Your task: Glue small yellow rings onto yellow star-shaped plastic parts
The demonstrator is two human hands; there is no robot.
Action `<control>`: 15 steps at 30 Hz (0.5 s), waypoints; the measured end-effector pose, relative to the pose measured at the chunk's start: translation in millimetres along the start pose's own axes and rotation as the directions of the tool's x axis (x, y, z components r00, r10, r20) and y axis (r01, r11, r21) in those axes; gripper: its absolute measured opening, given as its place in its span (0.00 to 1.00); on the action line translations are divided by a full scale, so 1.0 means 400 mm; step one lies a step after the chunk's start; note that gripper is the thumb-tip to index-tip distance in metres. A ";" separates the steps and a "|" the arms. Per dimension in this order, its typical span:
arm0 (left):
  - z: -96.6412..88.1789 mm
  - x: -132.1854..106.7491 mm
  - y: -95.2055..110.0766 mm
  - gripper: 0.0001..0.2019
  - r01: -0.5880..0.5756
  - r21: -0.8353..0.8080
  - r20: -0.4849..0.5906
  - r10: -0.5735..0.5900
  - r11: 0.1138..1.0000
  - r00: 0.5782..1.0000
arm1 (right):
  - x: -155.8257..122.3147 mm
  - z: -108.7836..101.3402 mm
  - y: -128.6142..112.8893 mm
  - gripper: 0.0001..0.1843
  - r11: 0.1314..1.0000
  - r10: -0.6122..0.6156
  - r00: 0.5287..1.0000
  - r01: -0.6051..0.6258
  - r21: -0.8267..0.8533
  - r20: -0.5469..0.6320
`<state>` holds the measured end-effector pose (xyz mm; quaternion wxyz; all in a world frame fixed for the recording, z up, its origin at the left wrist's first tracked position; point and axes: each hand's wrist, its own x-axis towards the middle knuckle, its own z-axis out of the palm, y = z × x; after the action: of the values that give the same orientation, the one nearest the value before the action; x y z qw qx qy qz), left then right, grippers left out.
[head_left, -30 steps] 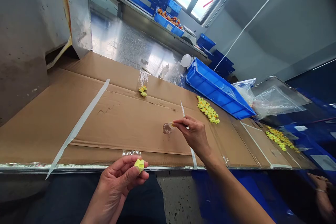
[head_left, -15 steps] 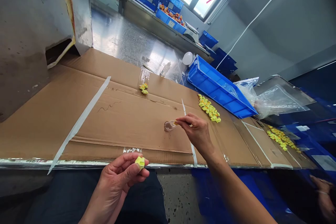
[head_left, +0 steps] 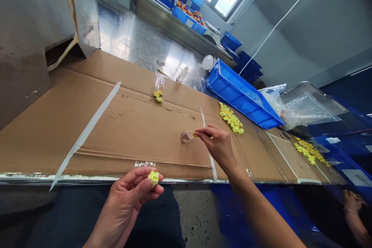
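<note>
My left hand (head_left: 130,193) is closed around a small yellow figure (head_left: 153,178), pinched between thumb and fingers just over the table's front edge. My right hand (head_left: 216,141) reaches over the cardboard with thumb and fingertips pressed together. A tiny yellowish bit shows at those fingertips, too small to name. Right beside them is a small clear cup (head_left: 189,135), next to a brown patch (head_left: 184,138); whether the fingers touch the cup I cannot tell. Several yellow figures (head_left: 231,118) lie in a cluster beyond my right hand, and a few more figures (head_left: 158,96) sit further back.
Brown cardboard (head_left: 139,135) with white tape strips covers the table. A blue crate (head_left: 244,95) stands behind, near plastic bags (head_left: 305,108). Further right are more yellow pieces (head_left: 310,151) and another person's hand (head_left: 353,201). A metal housing (head_left: 26,46) rises at left.
The view has shifted slightly. Both hands keep nearly the same places, and the yellow figure in my left hand is turned a little.
</note>
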<state>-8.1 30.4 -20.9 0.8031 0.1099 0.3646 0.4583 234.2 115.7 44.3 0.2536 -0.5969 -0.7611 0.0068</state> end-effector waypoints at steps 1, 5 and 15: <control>0.000 0.000 0.000 0.08 0.000 -0.001 0.000 0.001 1.000 1.000 | 0.000 -0.001 0.001 0.07 1.000 0.000 1.000 0.000 0.000 0.001; -0.002 0.001 -0.001 0.07 0.003 0.006 0.007 -0.003 1.000 1.000 | -0.003 -0.013 0.003 0.06 1.000 0.010 1.000 -0.010 0.015 -0.001; 0.005 -0.002 0.002 0.10 0.000 0.044 0.032 -0.001 0.999 0.999 | -0.026 -0.049 0.035 0.04 0.976 0.148 0.989 -0.141 0.166 -0.031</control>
<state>-7.6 30.6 -18.9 0.8063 0.1345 0.3618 0.4483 256.3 104.6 53.2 0.3168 -0.6277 -0.7071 0.0747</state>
